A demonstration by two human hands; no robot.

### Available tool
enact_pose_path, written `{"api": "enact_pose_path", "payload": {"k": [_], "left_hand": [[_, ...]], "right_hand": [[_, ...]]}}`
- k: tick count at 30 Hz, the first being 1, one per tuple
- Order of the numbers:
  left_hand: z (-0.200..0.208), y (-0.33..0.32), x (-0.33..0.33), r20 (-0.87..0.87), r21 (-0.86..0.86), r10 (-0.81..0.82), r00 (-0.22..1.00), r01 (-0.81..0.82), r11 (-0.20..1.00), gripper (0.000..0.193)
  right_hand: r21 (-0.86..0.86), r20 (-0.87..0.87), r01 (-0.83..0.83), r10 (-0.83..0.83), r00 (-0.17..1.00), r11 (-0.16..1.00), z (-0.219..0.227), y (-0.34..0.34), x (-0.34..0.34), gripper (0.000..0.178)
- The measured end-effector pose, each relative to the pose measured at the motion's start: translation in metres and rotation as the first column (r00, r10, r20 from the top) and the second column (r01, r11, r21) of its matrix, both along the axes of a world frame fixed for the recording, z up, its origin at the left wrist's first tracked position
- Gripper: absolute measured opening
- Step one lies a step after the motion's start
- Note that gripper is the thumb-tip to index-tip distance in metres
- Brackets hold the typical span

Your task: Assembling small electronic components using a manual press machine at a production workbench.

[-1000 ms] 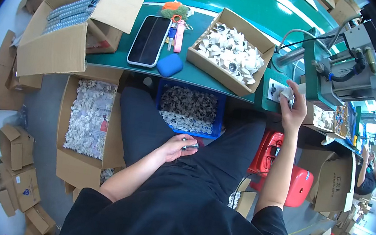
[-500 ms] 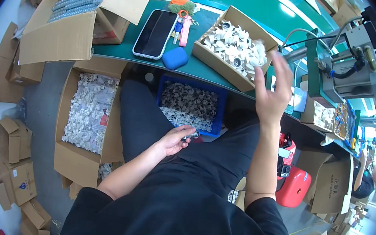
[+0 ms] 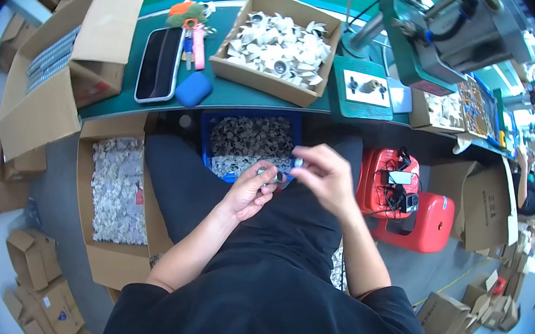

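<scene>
Above my lap, my left hand [image 3: 247,194] is closed around a small grey metal-looking part [image 3: 279,177] that pokes out past the fingertips. My right hand [image 3: 329,180] faces it, thumb and fingers drawn together close to that part; a small pale bit shows at the fingertips, too small to name. Just beyond the hands, between my knees, a blue bin [image 3: 205,134] holds many small grey and whitish pieces. On the bench past it, a cardboard box [image 3: 261,83] is filled with white finned plastic parts [image 3: 279,45].
A press [image 3: 422,52] stands at the right over a green base plate [image 3: 355,109]. Left on the bench lie a phone [image 3: 158,63], keys and a blue case [image 3: 194,88]. Cardboard boxes flank my left leg, including one with white pieces [image 3: 119,189]. A red stool [image 3: 431,220] sits right.
My right hand has come down from beside the box of white parts to my left hand above my lap. The left hand still holds its part. The view has turned to the right.
</scene>
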State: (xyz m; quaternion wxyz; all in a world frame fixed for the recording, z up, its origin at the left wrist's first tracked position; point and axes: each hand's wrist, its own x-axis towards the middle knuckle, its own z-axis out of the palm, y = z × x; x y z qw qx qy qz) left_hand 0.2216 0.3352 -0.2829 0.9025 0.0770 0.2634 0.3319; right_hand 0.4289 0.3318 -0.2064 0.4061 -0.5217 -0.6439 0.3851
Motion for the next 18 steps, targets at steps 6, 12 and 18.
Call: {"api": "enact_pose_path", "payload": {"k": [6,12,18], "left_hand": [[-0.020,-0.006,0.000,-0.021,-0.021,-0.013,1.000,0.013,1.000,0.021],[-0.060,-0.037,-0.022,-0.140,-0.113,-0.204,0.969,0.189,0.975,0.019],[-0.061,-0.043,-0.033,-0.310,-0.091,-0.191,0.931,0.171,0.981,0.017]], "right_hand": [[0.377,0.176,0.449,-0.539,0.824,0.810,0.061,0.064,0.080,0.027],[0.278,0.432,0.424,-0.506,0.746,0.862,0.077,0.107,0.101,0.031],[-0.060,0.536,0.470,-0.368,0.760,0.881,0.114,0.097,0.113,0.028]]}}
